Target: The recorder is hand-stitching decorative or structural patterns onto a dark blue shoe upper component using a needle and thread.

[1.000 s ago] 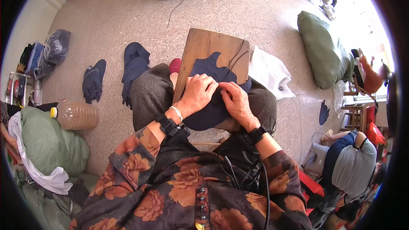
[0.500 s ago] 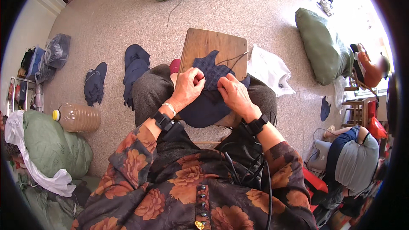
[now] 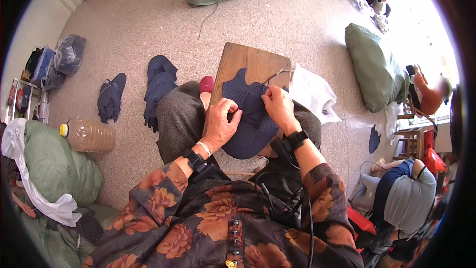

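Note:
A navy knitted cloth piece (image 3: 249, 131) is draped over the near part of a wooden board (image 3: 261, 59) and hangs down between my knees. My left hand (image 3: 221, 123) rests at its left edge, fingers curled and thumb and index finger bent together; what they hold is too small to make out. At the cloth's right edge, my right hand (image 3: 279, 105) pinches the fabric between thumb and fingertips. Beyond that hand, a thin rod-like tool (image 3: 275, 75) lies on the board, partly hidden by the cloth.
Navy cloth piles (image 3: 161, 87) lie on the floor to the left. A white plastic bag (image 3: 312, 94) sits right of the board. Green sacks (image 3: 374, 67), a large brown bottle (image 3: 91, 135) and a cable (image 3: 310, 218) are around me. Other people sit at the right.
My right hand has moved right and slightly up along the cloth, away from my left hand. The left hand has turned and come lower. The view has shifted slightly.

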Action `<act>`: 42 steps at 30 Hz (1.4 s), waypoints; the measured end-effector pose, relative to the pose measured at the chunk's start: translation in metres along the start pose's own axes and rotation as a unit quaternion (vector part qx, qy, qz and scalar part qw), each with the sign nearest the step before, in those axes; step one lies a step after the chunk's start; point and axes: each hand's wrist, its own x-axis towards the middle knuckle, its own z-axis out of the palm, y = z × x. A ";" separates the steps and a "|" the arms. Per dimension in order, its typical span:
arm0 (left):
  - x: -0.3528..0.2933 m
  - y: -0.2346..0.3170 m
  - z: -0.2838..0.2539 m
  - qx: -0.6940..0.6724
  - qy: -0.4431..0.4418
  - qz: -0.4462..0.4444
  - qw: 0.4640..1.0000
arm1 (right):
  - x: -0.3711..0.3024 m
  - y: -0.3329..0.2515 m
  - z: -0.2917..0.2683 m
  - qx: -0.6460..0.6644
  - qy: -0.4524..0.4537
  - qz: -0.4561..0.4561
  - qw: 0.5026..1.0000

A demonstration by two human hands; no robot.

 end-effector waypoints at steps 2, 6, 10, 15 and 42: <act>0.000 -0.002 0.000 0.001 0.000 -0.009 1.000 | 0.000 0.000 -0.001 0.003 -0.027 0.007 1.000; 0.001 -0.004 0.000 -0.015 0.010 -0.042 0.999 | -0.014 -0.003 -0.009 0.198 -0.034 0.078 0.976; 0.003 -0.003 0.003 -0.050 0.004 -0.074 0.996 | -0.027 -0.002 -0.024 0.541 -0.048 0.185 0.819; 0.007 -0.002 0.002 -0.063 -0.010 -0.099 0.993 | -0.025 0.010 -0.039 0.688 -0.046 0.211 0.693; 0.089 0.082 -0.034 -0.335 -0.068 -0.055 0.938 | 0.005 -0.075 -0.065 0.546 -0.063 -0.026 0.835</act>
